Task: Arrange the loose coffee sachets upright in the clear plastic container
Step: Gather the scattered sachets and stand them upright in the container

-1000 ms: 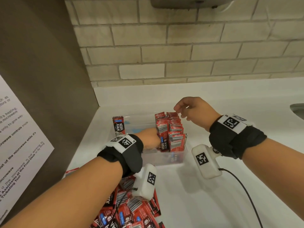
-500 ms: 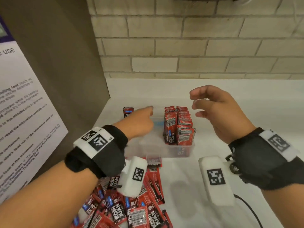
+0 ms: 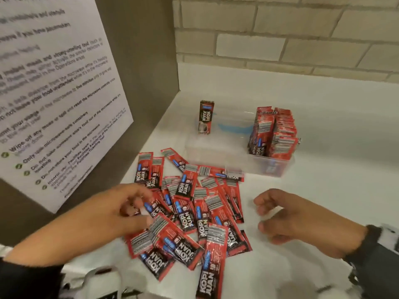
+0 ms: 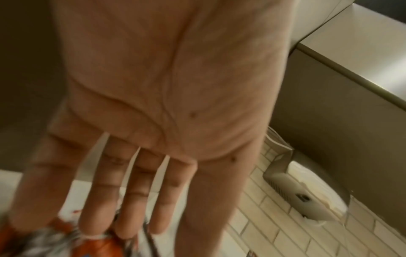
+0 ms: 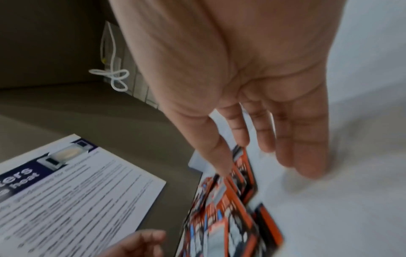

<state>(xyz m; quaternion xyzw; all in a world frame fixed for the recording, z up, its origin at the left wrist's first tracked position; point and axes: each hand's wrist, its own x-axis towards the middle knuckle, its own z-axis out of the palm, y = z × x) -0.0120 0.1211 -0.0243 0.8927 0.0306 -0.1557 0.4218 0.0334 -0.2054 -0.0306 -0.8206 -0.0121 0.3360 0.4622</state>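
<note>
A pile of loose red coffee sachets (image 3: pixel 194 208) lies on the white counter (image 3: pixel 334 160), in front of the clear plastic container (image 3: pixel 216 152). A packed row of upright sachets (image 3: pixel 274 132) fills the container's right end. One single sachet (image 3: pixel 206 117) stands at its far left corner. My left hand (image 3: pixel 138 208) is at the pile's left edge. In the left wrist view its straight fingers (image 4: pixel 125 217) touch blurred sachets (image 4: pixel 54 243). My right hand (image 3: pixel 261 214) hovers just right of the pile, fingers relaxed and holding nothing. In the right wrist view the right hand (image 5: pixel 265 149) hangs beside the sachets (image 5: pixel 230 217).
A brown side panel with a printed notice (image 3: pixel 54 93) stands close on the left. A brick wall (image 3: pixel 280 39) closes the back. A wall-mounted dispenser (image 4: pixel 296 191) shows in the left wrist view. Bare counter stretches to the right of the pile and container.
Both hands have drawn back from the container to the loose pile nearer me. The left now touches the sachets, the right is beside them. The head view has tilted down.
</note>
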